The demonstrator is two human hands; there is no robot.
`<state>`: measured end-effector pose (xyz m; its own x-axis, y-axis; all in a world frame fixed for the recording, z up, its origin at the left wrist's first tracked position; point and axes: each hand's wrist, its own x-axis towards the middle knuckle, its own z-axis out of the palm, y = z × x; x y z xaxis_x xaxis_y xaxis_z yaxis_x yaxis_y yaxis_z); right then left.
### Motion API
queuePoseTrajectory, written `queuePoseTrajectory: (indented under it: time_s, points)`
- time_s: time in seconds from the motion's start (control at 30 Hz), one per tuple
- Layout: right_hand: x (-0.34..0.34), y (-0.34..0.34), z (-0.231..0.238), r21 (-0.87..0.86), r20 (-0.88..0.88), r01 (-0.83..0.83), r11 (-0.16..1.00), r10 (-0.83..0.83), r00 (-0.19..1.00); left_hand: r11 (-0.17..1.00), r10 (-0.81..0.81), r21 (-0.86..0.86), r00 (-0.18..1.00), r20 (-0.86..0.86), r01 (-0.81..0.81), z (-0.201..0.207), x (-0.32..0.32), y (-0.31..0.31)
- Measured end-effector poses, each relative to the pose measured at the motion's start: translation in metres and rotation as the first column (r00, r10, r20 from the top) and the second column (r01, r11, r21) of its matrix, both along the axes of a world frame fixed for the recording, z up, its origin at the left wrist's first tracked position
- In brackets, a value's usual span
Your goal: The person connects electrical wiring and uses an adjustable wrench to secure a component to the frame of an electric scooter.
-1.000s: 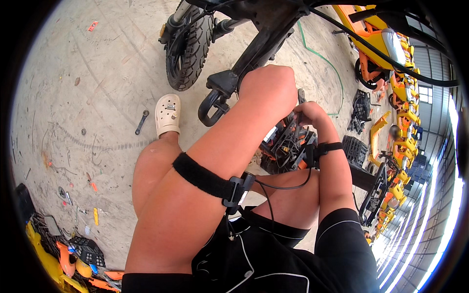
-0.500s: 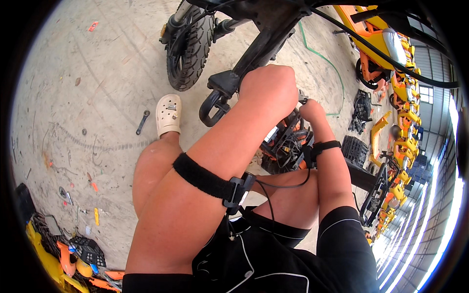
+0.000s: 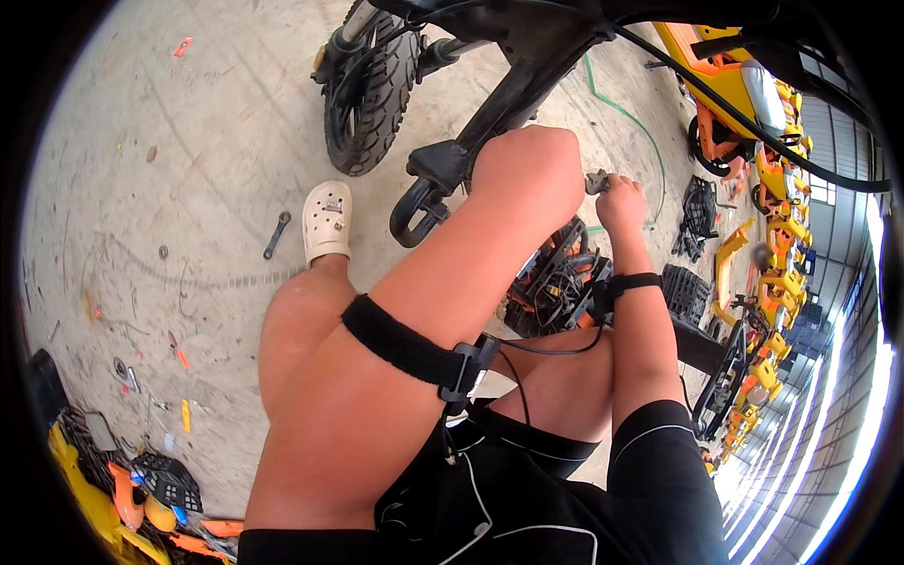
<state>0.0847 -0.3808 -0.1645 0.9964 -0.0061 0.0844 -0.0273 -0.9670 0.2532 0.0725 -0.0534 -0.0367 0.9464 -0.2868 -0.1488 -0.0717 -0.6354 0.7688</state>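
Observation:
My left hand (image 3: pixel 529 174) is curled into a fist beside the black frame (image 3: pixel 508 104) of a two-wheeler. Its fingers face away, so what they grip is hidden. Just to its right, my right hand (image 3: pixel 622 202) pinches a small grey metal piece (image 3: pixel 596 182) whose kind I cannot make out. Part of that piece lies behind the right fingers. A black looped bracket (image 3: pixel 411 215) juts from the frame, left of my left wrist. Below the hands, between my forearms, sits a cluster of black and orange wiring and parts (image 3: pixel 556 287).
A knobbly front tyre (image 3: pixel 374 104) stands at upper left. On the concrete floor lie a wrench (image 3: pixel 277 234), scattered bits and a green hose (image 3: pixel 650 141). Yellow two-wheelers (image 3: pixel 767 99) line the right side. Black crates (image 3: pixel 695 217) stand nearer; plastic parts pile at lower left.
My right hand has shifted right and slightly up, away from my left fist, and more of the grey metal piece shows. The left fist has moved slightly right in the picture.

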Motion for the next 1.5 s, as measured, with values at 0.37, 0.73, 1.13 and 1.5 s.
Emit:
queuePoseTrajectory:
  time_s: [0.37,0.73,1.13,1.5]
  points:
    - [-0.004,0.022,0.030,0.417,-0.813,0.833,0.365,-0.260,0.521,1.000,-0.001,-0.014,1.000,0.009,0.001,0.001,-0.003,0.004]
    - [-0.008,0.023,0.021,0.391,-0.803,0.828,0.402,-0.291,0.520,1.000,-0.026,-0.010,1.000,-0.014,0.026,0.006,-0.006,0.004]
    - [-0.011,0.055,0.021,0.463,-0.770,0.813,0.353,-0.295,0.566,1.000,-0.021,-0.002,0.999,-0.024,0.021,0.003,-0.006,0.002]
    - [-0.014,0.009,-0.007,-0.052,-0.173,0.123,0.991,-0.130,0.976,1.000,-0.008,-0.003,1.000,0.008,0.008,-0.004,-0.005,0.005]
